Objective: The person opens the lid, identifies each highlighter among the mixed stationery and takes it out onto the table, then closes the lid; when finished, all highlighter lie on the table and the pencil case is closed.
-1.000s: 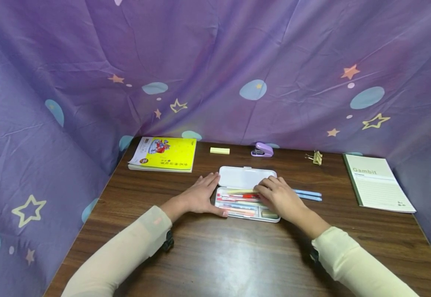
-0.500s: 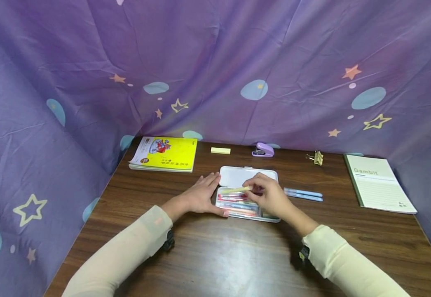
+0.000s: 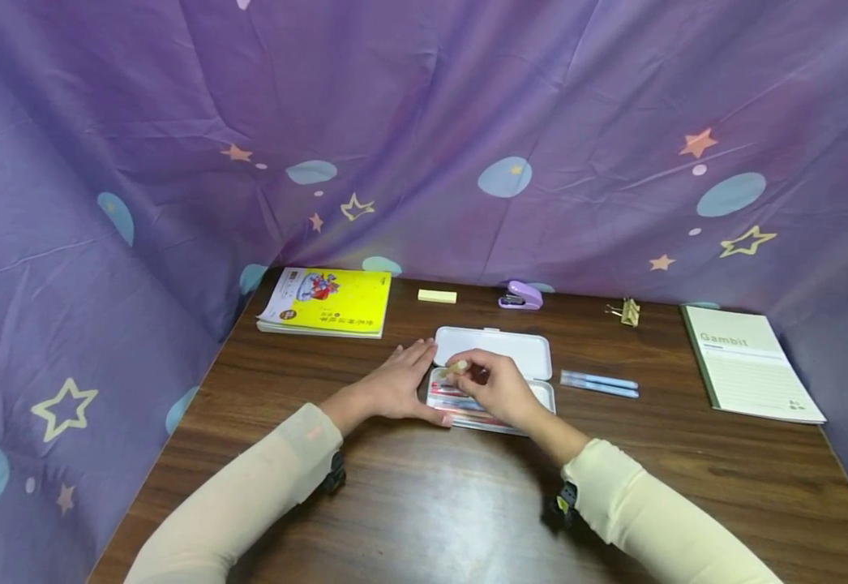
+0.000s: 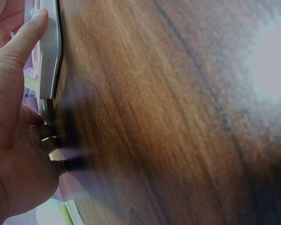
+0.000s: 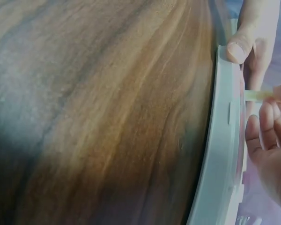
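A white pencil case lies with its lid folded back on the table, red, blue and orange pens in its tray. Spread along its left end is my left hand, thumb resting on the front corner and fingers stretched toward the lid. In the left wrist view that thumb presses on the case wall. My right hand pinches a pale yellow pen between thumb and fingertips, over the tray's back left part. The hand covers much of the tray's middle in the head view.
Two light-blue pens lie right of the case. Along the back are a yellow book, a sticky-note pad, a purple stapler and a gold binder clip. A notebook lies far right; purple cloth hangs behind.
My right hand has moved left across the tray. The pale yellow pen, earlier lying flat along the tray's back, is now pinched and tilted up. My left hand has stayed in place.
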Demonstrator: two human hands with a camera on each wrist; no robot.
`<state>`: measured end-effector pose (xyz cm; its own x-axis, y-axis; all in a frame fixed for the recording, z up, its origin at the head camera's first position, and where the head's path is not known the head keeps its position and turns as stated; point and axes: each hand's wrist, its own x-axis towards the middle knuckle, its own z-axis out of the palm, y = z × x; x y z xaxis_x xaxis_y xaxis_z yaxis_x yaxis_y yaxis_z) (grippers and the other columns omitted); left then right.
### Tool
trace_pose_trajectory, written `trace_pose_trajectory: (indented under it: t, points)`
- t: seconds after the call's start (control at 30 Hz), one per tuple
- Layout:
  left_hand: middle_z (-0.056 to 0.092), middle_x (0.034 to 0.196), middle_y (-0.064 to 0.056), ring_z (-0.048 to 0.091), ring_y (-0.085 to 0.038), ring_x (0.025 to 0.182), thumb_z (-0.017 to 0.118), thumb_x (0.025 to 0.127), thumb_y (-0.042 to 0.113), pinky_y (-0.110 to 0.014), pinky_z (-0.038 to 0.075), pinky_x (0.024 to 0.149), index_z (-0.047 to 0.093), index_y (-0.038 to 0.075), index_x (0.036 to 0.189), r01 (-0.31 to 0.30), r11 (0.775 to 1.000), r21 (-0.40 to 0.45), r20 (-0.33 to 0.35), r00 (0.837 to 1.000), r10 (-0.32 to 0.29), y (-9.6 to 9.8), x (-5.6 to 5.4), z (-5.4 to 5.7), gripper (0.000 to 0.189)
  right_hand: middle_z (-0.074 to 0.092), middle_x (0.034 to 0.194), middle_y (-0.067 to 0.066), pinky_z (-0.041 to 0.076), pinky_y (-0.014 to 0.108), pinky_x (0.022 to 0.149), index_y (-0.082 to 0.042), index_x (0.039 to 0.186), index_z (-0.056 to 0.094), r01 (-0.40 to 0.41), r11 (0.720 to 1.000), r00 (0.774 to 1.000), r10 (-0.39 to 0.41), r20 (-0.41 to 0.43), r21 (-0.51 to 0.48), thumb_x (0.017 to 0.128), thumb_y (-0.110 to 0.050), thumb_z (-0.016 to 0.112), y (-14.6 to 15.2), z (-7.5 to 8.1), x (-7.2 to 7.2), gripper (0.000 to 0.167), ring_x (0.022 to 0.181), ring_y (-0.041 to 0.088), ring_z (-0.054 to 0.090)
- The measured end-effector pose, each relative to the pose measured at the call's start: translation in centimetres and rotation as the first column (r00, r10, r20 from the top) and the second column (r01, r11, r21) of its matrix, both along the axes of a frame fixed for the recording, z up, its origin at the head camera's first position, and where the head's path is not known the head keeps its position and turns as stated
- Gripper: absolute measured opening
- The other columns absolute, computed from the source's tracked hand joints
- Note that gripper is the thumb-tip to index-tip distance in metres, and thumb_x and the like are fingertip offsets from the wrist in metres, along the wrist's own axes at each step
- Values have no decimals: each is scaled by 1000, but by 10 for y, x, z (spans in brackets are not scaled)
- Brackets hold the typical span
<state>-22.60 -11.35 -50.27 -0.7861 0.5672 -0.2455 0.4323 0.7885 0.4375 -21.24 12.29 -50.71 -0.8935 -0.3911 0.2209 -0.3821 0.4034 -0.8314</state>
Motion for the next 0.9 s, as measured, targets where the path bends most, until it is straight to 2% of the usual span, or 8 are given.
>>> trace_pose_trajectory:
  t: [0.2,0.33,0.43,0.53,0.63,0.7,0.77,0.9]
  points:
    - [3,188,-17,4,-35,176,79,86,80,-54,6,143,6,4,178,-1,1000,4,10,1000,1,2,0,1,140,81,91,7,58,20,67,-5,107,82,15,998,999,-12,-50,57,90,1,86,10,3,1,18,72,4,65]
    - [3,188,-16,3,-33,176,79,86,79,-54,6,143,6,5,178,-10,1000,5,18,1000,10,2,1,2,139,78,88,4,59,25,67,-5,98,81,16,983,988,12,-156,182,86,1,87,15,5,2,14,73,7,65]
    - [2,188,-14,2,-31,176,79,86,80,-53,5,143,5,5,178,-16,1000,-3,25,1000,16,2,1,1,139,74,87,5,60,35,71,-4,95,79,46,942,959,51,-279,332,84,-2,87,14,7,5,14,76,14,65]
    - [2,188,-14,1,-30,176,78,86,81,-53,5,143,5,6,178,-12,1000,-8,25,1000,13,2,2,1,139,71,90,5,60,45,73,-5,99,78,119,867,924,81,-373,484,83,-7,88,10,10,11,19,82,23,67]
    - [3,188,-15,2,-31,176,78,86,81,-53,6,143,6,5,178,-11,1000,-1,19,1000,11,2,2,1,140,72,96,5,58,50,74,-8,104,81,182,790,907,96,-410,586,86,-14,89,6,13,15,21,89,28,69]
    - [4,188,-15,3,-31,176,79,85,80,-54,7,143,7,5,178,-13,1000,2,15,1000,13,2,2,1,140,72,97,3,56,50,74,-11,104,82,200,753,906,101,-412,626,90,-19,88,4,15,16,18,91,28,67]
    - [4,188,-16,4,-31,176,80,85,80,-54,7,143,7,5,178,-15,1000,1,11,1000,15,2,2,1,140,71,96,2,54,51,76,-13,102,82,209,737,907,100,-410,643,93,-23,88,2,17,15,14,91,27,66]
    - [4,188,-16,4,-32,176,79,85,81,-54,6,143,7,4,178,-10,1000,-4,5,1000,10,3,2,1,141,66,97,2,51,50,78,-16,97,82,233,730,904,80,-419,642,96,-26,87,3,16,13,11,95,28,61]
